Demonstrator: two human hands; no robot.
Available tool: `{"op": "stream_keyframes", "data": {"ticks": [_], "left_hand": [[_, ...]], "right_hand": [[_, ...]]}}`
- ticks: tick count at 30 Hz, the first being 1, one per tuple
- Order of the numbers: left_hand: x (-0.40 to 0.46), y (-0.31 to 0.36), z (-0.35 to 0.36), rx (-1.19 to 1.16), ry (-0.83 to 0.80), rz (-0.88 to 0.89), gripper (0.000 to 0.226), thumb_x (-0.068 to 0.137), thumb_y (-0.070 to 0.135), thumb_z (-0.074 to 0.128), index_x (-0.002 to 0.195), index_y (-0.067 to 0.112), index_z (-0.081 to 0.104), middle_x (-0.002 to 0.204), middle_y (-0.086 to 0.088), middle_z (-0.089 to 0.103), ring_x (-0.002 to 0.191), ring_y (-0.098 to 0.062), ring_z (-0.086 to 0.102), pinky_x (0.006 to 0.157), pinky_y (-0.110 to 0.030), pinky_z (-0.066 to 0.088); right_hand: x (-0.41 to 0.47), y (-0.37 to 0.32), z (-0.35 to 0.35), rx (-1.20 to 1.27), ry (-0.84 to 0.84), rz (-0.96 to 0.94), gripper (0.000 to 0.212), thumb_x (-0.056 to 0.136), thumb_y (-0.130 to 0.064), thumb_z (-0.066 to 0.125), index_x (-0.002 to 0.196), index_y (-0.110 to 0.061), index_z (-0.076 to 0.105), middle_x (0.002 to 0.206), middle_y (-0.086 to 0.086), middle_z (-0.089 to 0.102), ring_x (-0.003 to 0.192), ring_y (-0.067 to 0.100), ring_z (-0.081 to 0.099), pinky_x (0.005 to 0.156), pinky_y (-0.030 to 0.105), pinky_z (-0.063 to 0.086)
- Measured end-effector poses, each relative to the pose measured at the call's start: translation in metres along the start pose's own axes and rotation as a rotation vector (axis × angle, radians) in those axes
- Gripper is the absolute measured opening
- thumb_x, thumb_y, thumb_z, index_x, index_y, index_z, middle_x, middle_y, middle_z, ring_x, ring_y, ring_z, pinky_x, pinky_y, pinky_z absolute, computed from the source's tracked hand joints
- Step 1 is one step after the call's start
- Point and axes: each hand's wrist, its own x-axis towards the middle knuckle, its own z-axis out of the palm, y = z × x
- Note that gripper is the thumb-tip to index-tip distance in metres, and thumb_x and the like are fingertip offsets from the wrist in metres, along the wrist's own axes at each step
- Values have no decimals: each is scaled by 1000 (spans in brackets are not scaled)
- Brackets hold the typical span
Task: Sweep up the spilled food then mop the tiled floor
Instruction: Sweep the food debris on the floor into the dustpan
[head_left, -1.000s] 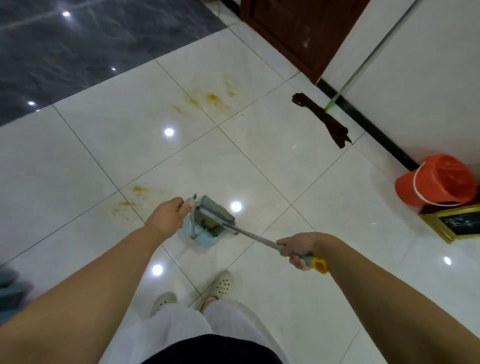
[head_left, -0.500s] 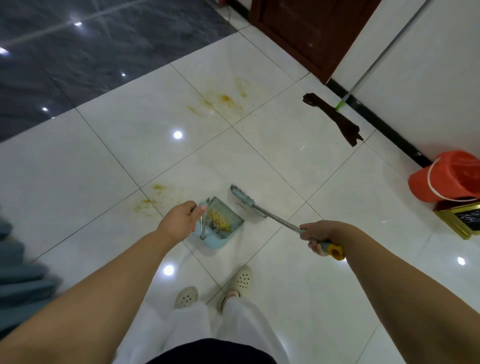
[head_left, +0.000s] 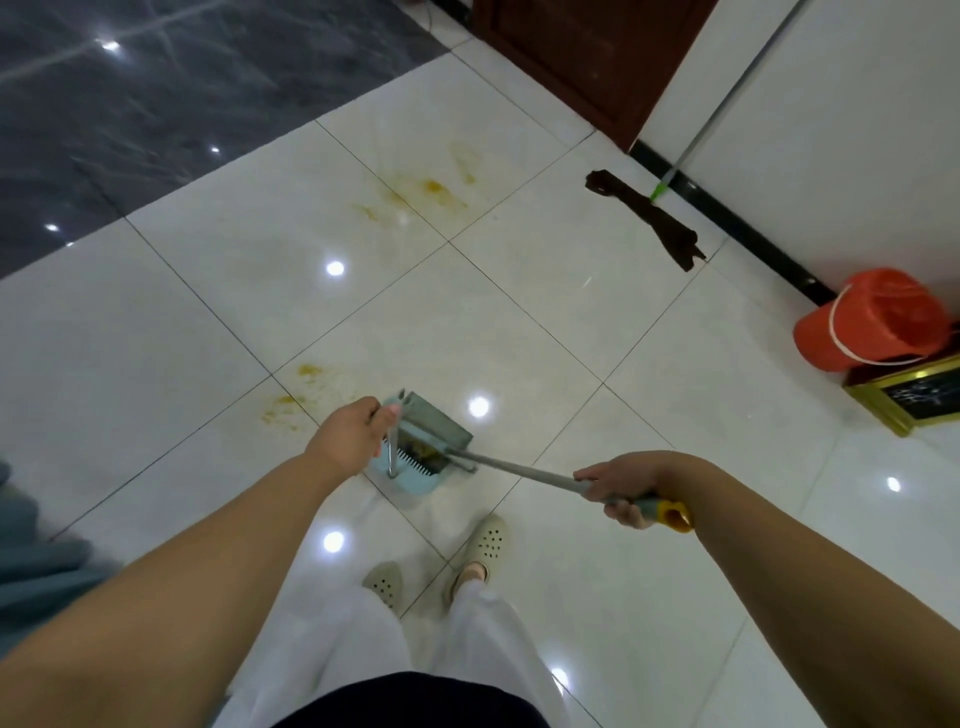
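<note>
My left hand (head_left: 350, 434) grips the upright metal handle of a light blue dustpan (head_left: 410, 475) standing on the white tiled floor (head_left: 545, 312). My right hand (head_left: 621, 483) holds the grey broom (head_left: 514, 467) by its shaft near the yellow end cap. The broom's grey head rests across the dustpan's mouth, over the brownish food inside. Yellow-orange smears (head_left: 291, 405) mark the tile left of the dustpan, and more stains (head_left: 431, 189) lie farther ahead. A mop (head_left: 654, 218) with a dark brown cloth head leans on the right wall.
An orange bucket (head_left: 872, 322) sits by the right wall beside a gold-framed chalkboard (head_left: 914, 395). A dark wooden door (head_left: 587, 52) is at the top. Dark marble flooring (head_left: 156, 93) fills the upper left. My feet in pale clogs (head_left: 485, 540) stand just behind the dustpan.
The broom head, which had swung out to the right of the dustpan half a second ago, has come back onto the dustpan's mouth. My left hand kept hold of the dustpan handle.
</note>
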Motion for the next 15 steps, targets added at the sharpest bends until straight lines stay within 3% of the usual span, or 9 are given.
{"op": "stream_keyframes", "data": {"ticks": [10,15], "left_hand": [[-20,-18,-11,-45,9,21,38,96,46,41,69,20,47,58,-2,55,43,-14,43,38,-20,34],[-32,-32,-17,-15,0,17,37,95,47,42,68,22,47,58,-3,56,42,-14,44,36,-18,33]], "right_hand": [[6,5,13,143,150,-39,32,94,-6,51,120,-24,53,56,4,46,30,9,39,34,13,36],[34,0,51,154,128,-7,30,93,-7,53,122,-14,52,58,5,44,33,9,38,36,14,38]]}}
